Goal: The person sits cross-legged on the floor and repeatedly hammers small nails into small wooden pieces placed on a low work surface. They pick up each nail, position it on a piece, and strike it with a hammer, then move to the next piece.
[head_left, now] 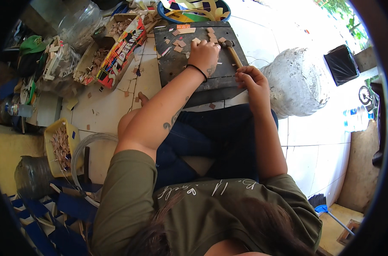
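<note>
My right hand (253, 83) is closed around the end of a hammer (234, 56) with a wooden handle. Its dark head rests at the right side of a low dark board (171, 72) in front of my crossed legs. Over the middle of the board, my left hand (203, 54) has its fingers curled down, and what they grip, if anything, is hidden. Just beyond it lie small square wood pieces (212, 36), some in a short row beside the hammer head. More loose wood pieces (179, 43) are scattered to the left, below a flat pale strip (186, 30).
A blue basin (170, 18) of coloured strips stands behind the board. To the left are a printed box (121, 51) of wood scraps and a yellow container (53, 168) of small pieces, near coiled wire (76, 160). A big whitish wrapped bundle (298, 81) sits at the right.
</note>
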`<state>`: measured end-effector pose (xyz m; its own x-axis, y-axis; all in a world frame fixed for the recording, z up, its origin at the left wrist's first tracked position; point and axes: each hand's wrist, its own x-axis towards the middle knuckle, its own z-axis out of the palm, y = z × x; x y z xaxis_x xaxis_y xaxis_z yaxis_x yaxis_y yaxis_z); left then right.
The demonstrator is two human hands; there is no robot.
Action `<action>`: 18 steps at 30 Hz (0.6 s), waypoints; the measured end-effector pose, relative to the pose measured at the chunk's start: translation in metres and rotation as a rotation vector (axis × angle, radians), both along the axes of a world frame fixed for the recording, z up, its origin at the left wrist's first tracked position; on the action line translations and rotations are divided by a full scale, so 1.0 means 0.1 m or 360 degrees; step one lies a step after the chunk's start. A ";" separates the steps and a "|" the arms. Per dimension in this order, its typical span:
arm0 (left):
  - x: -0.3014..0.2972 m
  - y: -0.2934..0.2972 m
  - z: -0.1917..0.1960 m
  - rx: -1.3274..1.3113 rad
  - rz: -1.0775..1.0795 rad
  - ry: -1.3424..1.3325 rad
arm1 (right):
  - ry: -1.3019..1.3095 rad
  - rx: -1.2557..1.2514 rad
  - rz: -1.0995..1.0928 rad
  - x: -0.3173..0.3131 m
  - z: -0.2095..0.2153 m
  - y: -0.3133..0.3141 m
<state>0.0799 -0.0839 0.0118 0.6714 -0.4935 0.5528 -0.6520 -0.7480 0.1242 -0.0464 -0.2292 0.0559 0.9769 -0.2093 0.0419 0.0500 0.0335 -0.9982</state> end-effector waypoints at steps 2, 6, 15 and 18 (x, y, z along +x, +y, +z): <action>-0.06 0.07 0.07 -0.0411 -0.0137 0.0331 | -0.0041 0.0004 0.0003 0.00 0.00 0.02; -0.44 0.41 0.12 -0.1025 -0.0400 0.0836 | -0.0045 -0.0140 -0.0006 -0.02 0.03 0.03; -0.92 0.74 -0.06 -0.0863 -0.0089 0.0470 | -0.0215 -0.0567 0.0115 0.14 -0.04 0.48; -0.91 0.74 -0.10 -0.0864 -0.0096 0.0460 | -0.0251 -0.0817 0.0104 0.15 -0.04 0.55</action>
